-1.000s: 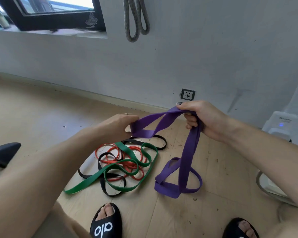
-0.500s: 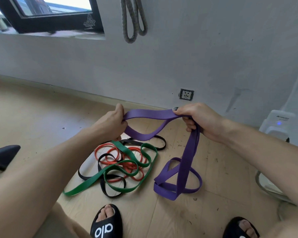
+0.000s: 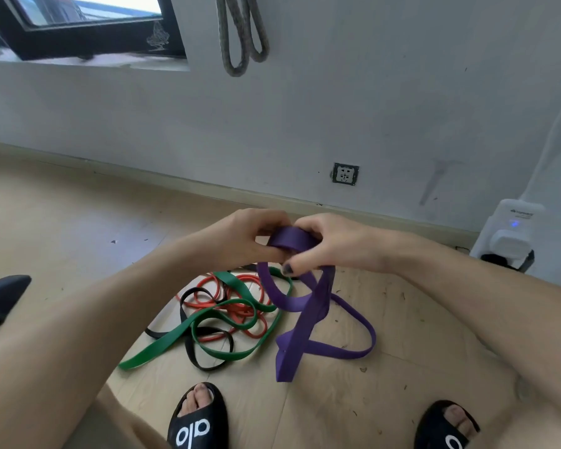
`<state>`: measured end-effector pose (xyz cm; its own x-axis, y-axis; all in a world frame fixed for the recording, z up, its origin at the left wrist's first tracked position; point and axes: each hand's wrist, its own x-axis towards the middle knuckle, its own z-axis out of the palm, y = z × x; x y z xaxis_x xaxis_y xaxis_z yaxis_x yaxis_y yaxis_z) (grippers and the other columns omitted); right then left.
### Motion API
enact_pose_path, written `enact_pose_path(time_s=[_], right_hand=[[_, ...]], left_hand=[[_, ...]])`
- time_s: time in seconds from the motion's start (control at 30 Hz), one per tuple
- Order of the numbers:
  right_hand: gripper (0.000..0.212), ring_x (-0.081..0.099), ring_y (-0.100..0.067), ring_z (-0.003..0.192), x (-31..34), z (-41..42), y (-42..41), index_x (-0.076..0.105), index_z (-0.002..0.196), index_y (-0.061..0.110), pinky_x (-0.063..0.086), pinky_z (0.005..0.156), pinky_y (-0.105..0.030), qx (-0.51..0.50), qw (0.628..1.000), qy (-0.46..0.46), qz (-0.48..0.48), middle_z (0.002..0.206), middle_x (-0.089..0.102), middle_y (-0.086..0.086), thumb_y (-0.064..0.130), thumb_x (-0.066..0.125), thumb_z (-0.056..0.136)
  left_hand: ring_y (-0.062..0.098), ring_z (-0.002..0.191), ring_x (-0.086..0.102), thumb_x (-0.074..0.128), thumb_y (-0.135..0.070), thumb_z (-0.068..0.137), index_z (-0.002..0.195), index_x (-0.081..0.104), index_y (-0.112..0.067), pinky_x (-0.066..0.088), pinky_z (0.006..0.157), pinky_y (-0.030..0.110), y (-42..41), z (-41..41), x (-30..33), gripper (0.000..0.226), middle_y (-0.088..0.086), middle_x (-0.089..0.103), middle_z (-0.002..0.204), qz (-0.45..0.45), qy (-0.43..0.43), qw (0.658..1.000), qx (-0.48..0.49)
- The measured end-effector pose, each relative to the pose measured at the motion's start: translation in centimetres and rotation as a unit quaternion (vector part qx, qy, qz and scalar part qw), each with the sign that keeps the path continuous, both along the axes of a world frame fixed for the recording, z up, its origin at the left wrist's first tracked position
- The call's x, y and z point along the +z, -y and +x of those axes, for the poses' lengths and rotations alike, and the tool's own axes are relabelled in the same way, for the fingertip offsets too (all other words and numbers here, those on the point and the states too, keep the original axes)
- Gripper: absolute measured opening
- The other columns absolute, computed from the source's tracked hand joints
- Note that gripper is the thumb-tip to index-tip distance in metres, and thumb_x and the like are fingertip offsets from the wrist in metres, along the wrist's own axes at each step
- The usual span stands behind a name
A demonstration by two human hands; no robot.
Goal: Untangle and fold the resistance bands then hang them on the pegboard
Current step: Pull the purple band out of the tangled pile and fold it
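Both hands have closed together: left hand (image 3: pixel 243 241) and right hand (image 3: pixel 331 246) pinch the purple band's (image 3: pixel 308 315) folded top (limp, stretchy, light); loops dangle below.

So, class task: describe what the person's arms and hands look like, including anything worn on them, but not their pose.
Both forearms are bare, with no sleeves, watch or bracelet in view. The right hand has dark polish on its thumbnail. No ring or glove shows on the left hand in this view. On the feet are black open-toe slides with white lettering.
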<state>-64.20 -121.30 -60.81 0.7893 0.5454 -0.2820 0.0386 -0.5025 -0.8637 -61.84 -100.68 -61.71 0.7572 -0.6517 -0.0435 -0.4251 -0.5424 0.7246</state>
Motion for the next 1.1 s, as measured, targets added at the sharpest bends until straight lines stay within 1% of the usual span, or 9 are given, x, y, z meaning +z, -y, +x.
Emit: enact_pose_path(time_s=[0.13, 0.27, 0.53, 0.63, 0.73, 0.83, 0.9, 0.97, 1.1], right_hand=[[0.033, 0.056, -0.005, 0.064, -1.2, 0.3, 0.5, 0.060, 0.093, 0.023, 0.043, 0.058, -0.023, -0.011, 0.993, 0.084, -0.086, 0.081, 0.062, 0.007, 0.014, 0.083, 0.073], [0.026, 0.058, -0.012, 0.071, -2.1, 0.5, 1.6, 0.058, 0.091, 0.025, 0.046, 0.062, -0.028, -0.011, 0.988, 0.126, -0.084, 0.084, 0.061, 0.003, 0.016, 0.079, 0.078], [0.025, 0.068, -0.015, 0.084, -3.1, 1.0, 3.4, 0.065, 0.097, 0.029, 0.058, 0.077, -0.033, 0.019, 0.994, 0.074, -0.083, 0.092, 0.070, 0.004, 0.024, 0.081, 0.079], [0.018, 0.064, -0.012, 0.075, -2.9, 1.2, 3.8, 0.064, 0.092, 0.024, 0.053, 0.070, -0.031, -0.030, 0.988, 0.115, -0.102, 0.085, 0.068, 0.004, 0.019, 0.077, 0.081], [0.028, 0.066, -0.010, 0.081, -1.0, 1.5, 4.0, 0.064, 0.098, 0.031, 0.053, 0.072, -0.025, -0.102, 0.975, 0.175, -0.093, 0.093, 0.071, 0.008, 0.023, 0.081, 0.078], [0.033, 0.062, -0.006, 0.076, 0.5, 1.0, 3.1, 0.062, 0.102, 0.030, 0.051, 0.071, -0.022, -0.091, 0.961, 0.243, -0.100, 0.091, 0.071, 0.008, 0.020, 0.080, 0.077], [0.031, 0.061, -0.009, 0.076, 1.0, 0.6, 2.3, 0.062, 0.105, 0.026, 0.052, 0.073, -0.028, -0.067, 0.945, 0.298, -0.118, 0.089, 0.071, 0.005, 0.018, 0.076, 0.078], [0.031, 0.061, -0.011, 0.078, 1.1, 0.5, 1.6, 0.062, 0.109, 0.023, 0.054, 0.077, -0.034, -0.056, 0.938, 0.322, -0.115, 0.091, 0.071, 0.005, 0.018, 0.074, 0.080], [0.036, 0.064, -0.015, 0.081, 0.8, 0.4, 1.0, 0.058, 0.114, 0.024, 0.055, 0.078, -0.039, -0.034, 0.941, 0.321, -0.104, 0.092, 0.070, 0.006, 0.016, 0.073, 0.082]], left_hand=[[0.022, 0.074, 0.064, 0.084, -0.029, 0.083, 0.088, 0.065, -0.024, 0.056, 0.076, 0.046, -0.1, 0.0, 0.4, 0.020, 0.003, 0.068, 0.080, 0.037, 0.013, 0.999, 0.009], [0.016, 0.064, 0.063, 0.083, -0.032, 0.084, 0.087, 0.068, -0.017, 0.050, 0.063, 0.031, -0.1, -0.1, 1.8, 0.021, 0.005, 0.068, 0.073, 0.000, -0.018, 0.999, 0.031], [0.017, 0.072, 0.071, 0.072, -0.043, 0.080, 0.095, 0.068, -0.007, 0.058, 0.072, 0.024, -1.6, -0.4, 3.1, 0.039, 0.004, 0.071, 0.074, -0.124, -0.059, 0.983, 0.122], [0.008, 0.068, 0.068, 0.076, -0.038, 0.087, 0.090, 0.070, -0.019, 0.055, 0.070, 0.026, -3.6, 0.7, 2.2, 0.020, -0.005, 0.071, 0.072, 0.021, -0.071, 0.994, 0.086], [-0.002, 0.055, 0.050, 0.076, -0.035, 0.090, 0.079, 0.063, -0.028, 0.038, 0.063, 0.024, -4.7, 1.4, 0.3, 0.019, -0.019, 0.058, 0.059, 0.241, -0.102, 0.965, 0.024], [0.007, 0.073, 0.063, 0.079, -0.034, 0.085, 0.090, 0.063, -0.029, 0.047, 0.075, 0.029, -3.9, 1.3, -1.1, 0.017, -0.013, 0.070, 0.078, 0.285, -0.106, 0.953, 0.012], [0.011, 0.091, 0.066, 0.083, -0.043, 0.081, 0.101, 0.059, -0.033, 0.052, 0.085, 0.031, -3.0, 1.1, -1.0, 0.033, -0.012, 0.070, 0.096, 0.265, -0.063, 0.962, 0.025], [0.008, 0.103, 0.066, 0.086, -0.046, 0.078, 0.113, 0.055, -0.034, 0.052, 0.093, 0.030, -1.9, 0.7, -0.3, 0.049, -0.013, 0.069, 0.107, 0.168, -0.035, 0.984, 0.048], [0.015, 0.101, 0.072, 0.084, -0.026, 0.084, 0.108, 0.058, -0.028, 0.056, 0.098, 0.042, -0.5, 0.4, 0.4, 0.036, -0.003, 0.072, 0.104, 0.009, -0.010, 1.000, 0.027]])
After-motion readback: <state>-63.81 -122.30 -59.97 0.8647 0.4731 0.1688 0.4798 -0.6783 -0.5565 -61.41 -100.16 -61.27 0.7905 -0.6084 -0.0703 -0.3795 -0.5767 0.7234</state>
